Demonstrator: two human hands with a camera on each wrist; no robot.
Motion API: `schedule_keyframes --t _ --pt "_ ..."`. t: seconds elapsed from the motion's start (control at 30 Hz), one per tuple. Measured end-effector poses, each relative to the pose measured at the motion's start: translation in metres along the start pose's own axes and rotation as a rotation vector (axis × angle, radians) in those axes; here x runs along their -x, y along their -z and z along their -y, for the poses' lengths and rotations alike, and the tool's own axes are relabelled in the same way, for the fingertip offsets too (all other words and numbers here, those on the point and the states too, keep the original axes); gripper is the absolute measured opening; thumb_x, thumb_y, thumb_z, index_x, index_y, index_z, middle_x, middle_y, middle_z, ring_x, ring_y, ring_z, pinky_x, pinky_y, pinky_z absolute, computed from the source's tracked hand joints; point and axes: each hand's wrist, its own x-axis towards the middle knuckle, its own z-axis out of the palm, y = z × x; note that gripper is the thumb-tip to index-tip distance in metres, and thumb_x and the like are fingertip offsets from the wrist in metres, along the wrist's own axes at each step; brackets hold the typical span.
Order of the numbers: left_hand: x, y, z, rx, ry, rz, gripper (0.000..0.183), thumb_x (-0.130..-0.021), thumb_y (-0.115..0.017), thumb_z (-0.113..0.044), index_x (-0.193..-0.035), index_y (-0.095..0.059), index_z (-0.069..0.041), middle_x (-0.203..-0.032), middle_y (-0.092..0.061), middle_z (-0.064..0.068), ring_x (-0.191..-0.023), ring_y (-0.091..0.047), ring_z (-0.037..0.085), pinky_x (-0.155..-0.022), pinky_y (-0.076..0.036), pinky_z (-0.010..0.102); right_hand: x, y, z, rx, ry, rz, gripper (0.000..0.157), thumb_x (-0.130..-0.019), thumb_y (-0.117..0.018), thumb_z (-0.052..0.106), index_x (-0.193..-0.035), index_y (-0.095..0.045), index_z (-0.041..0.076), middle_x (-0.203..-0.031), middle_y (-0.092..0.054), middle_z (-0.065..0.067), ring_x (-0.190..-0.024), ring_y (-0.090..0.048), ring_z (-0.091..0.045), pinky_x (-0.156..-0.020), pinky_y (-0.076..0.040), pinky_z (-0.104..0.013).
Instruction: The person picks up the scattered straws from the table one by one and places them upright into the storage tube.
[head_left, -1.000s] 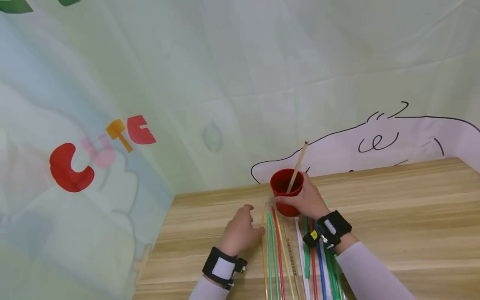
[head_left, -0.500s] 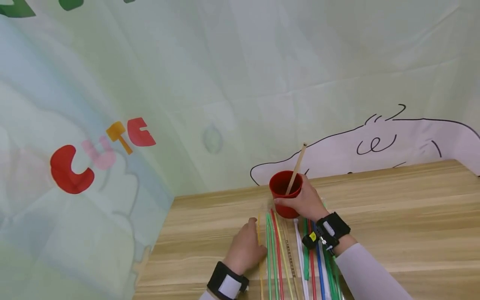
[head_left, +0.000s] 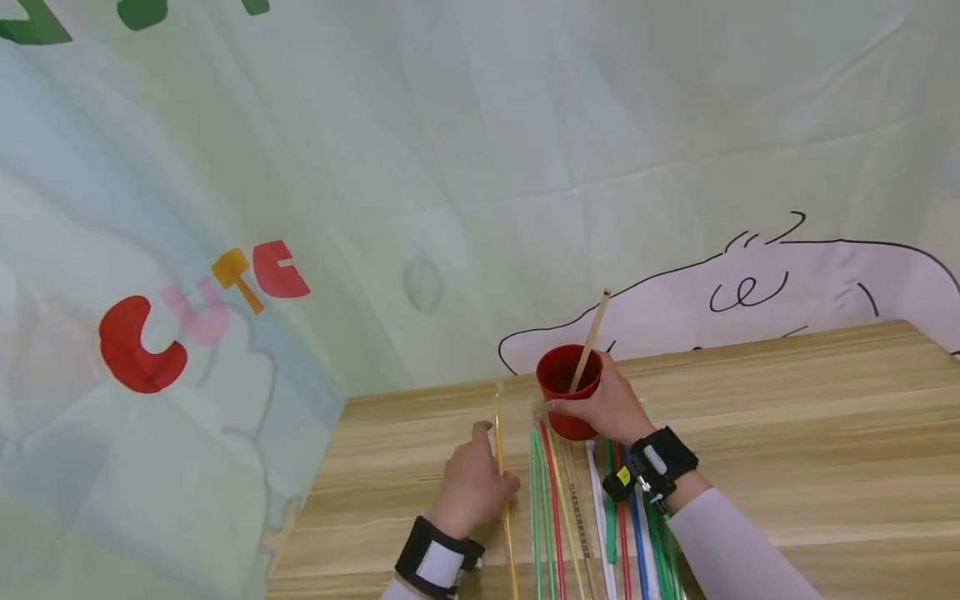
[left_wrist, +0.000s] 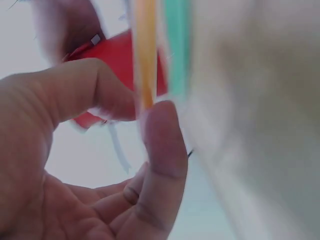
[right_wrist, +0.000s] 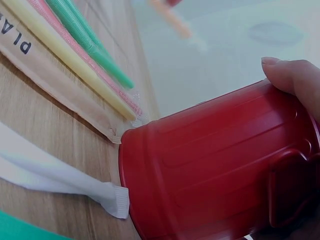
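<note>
Orange straw [head_left: 507, 533] moves left, left hand [head_left: 468, 487] pinching it; right hand [head_left: 612, 408] grips cup [right_wrist: 215, 165] near worktop edge [head_left: 427, 393]; wrapper [right_wrist: 60, 90] says "PLA".

Worktop [head_left: 787, 417], light wood-grained, its far edge against a printed backdrop. On it lies a row of slender straws, near ends beyond the head view. From left to right: two green straws [head_left: 545, 508], a red straw [head_left: 555, 508], a yellow straw [head_left: 566, 508], a printed paper sleeve [head_left: 576, 508], a white sleeve [head_left: 601, 517], then green, red, blue, white and green lengths, partly hidden. The red cup [right_wrist: 210, 165] stands upright at the far ends, just beside the white sleeve's tip.
</note>
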Motion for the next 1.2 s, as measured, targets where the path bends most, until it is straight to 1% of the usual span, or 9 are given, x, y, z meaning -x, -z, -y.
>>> schedule_keyframes --t 0.17,0.23,0.33,0.47,0.6,0.73,0.9,1.03,1.2 --pt "-0.008 0.036 -0.006 0.018 -0.027 -0.080 0.069 -0.078 -0.076 -0.007 -0.139 -0.048 0.010 -0.063 -0.058 -0.002 -0.051 -0.049 0.010 -0.050 -0.040 0.026 0.001 0.001 0.001 0.000 0.009 0.000 0.092 -0.083 -0.088 0.029 -0.153 -0.033 0.008 -0.148 -0.051 -0.017 -0.135 -0.051 -0.039 -0.104 -0.053 -0.056" --pt "-0.011 0.050 -0.008 0.018 -0.034 -0.119 0.065 -0.079 -0.075 -0.009 -0.137 -0.051 0.008 -0.066 -0.059 -0.002 -0.052 -0.049 0.010 -0.052 -0.040 0.025 0.001 0.001 0.001 0.003 0.013 0.000 0.092 -0.083 -0.088 0.029 -0.153 -0.033 0.007 -0.148 -0.052 -0.018 -0.134 -0.051 -0.039 -0.103 -0.054 -0.056" --pt "-0.015 0.069 -0.013 0.031 -0.028 -0.155 0.060 -0.080 -0.072 -0.011 -0.135 -0.052 0.005 -0.071 -0.062 -0.001 -0.054 -0.050 0.011 -0.053 -0.041 0.027 0.001 0.001 0.001 0.005 0.012 0.002 0.092 -0.083 -0.088 0.029 -0.153 -0.033 0.007 -0.148 -0.051 -0.018 -0.134 -0.051 -0.039 -0.102 -0.054 -0.055" --pt "-0.021 0.088 -0.022 0.064 -0.030 -0.189 0.057 -0.081 -0.072 -0.012 -0.133 -0.051 0.001 -0.079 -0.066 0.002 -0.059 -0.055 0.013 -0.057 -0.045 0.028 0.001 0.000 0.000 -0.002 0.007 0.003 0.092 -0.083 -0.089 0.029 -0.153 -0.033 0.008 -0.148 -0.052 -0.016 -0.134 -0.052 -0.038 -0.102 -0.054 -0.055" --pt "-0.026 0.103 -0.035 0.094 -0.049 -0.233 0.057 -0.082 -0.071 -0.013 -0.133 -0.049 -0.001 -0.084 -0.069 0.003 -0.061 -0.061 0.012 -0.060 -0.047 0.029 0.001 0.000 -0.001 -0.003 0.011 0.005 0.091 -0.083 -0.088 0.029 -0.153 -0.033 0.008 -0.148 -0.052 -0.016 -0.134 -0.052 -0.038 -0.102 -0.054 -0.055" --pt "-0.032 0.113 -0.047 0.117 -0.079 -0.275 0.056 -0.084 -0.069 -0.015 -0.134 -0.047 -0.003 -0.086 -0.071 0.004 -0.060 -0.064 0.011 -0.060 -0.047 0.029 0.002 0.001 0.001 -0.003 0.016 0.004 0.091 -0.084 -0.088 0.030 -0.152 -0.033 0.007 -0.148 -0.052 -0.018 -0.134 -0.052 -0.039 -0.103 -0.054 -0.056" --pt "-0.039 0.119 -0.060 0.155 -0.136 -0.329 0.056 -0.086 -0.069 -0.014 -0.135 -0.044 -0.004 -0.089 -0.072 0.006 -0.063 -0.068 0.012 -0.057 -0.048 0.029 0.002 0.003 0.002 -0.007 0.019 0.005 0.090 -0.084 -0.088 0.030 -0.152 -0.034 0.007 -0.147 -0.052 -0.018 -0.133 -0.052 -0.039 -0.103 -0.054 -0.055" --pt "-0.046 0.118 -0.067 0.207 -0.180 -0.395 0.056 -0.088 -0.070 -0.015 -0.135 -0.041 -0.006 -0.092 -0.071 0.007 -0.067 -0.073 0.015 -0.056 -0.050 0.030 0.002 0.002 0.002 -0.017 0.009 0.002 0.088 -0.083 -0.088 0.026 -0.151 -0.035 0.009 -0.147 -0.053 -0.015 -0.133 -0.053 -0.037 -0.102 -0.055 -0.055" --pt "-0.058 0.109 -0.075 0.312 -0.224 -0.488 0.053 -0.090 -0.069 -0.015 -0.132 -0.040 -0.006 -0.094 -0.072 0.008 -0.072 -0.076 0.019 -0.059 -0.056 0.031 0.001 0.000 0.000 -0.012 0.000 0.000 0.089 -0.082 -0.089 0.027 -0.151 -0.035 0.009 -0.147 -0.053 -0.015 -0.133 -0.052 -0.037 -0.101 -0.056 -0.055"
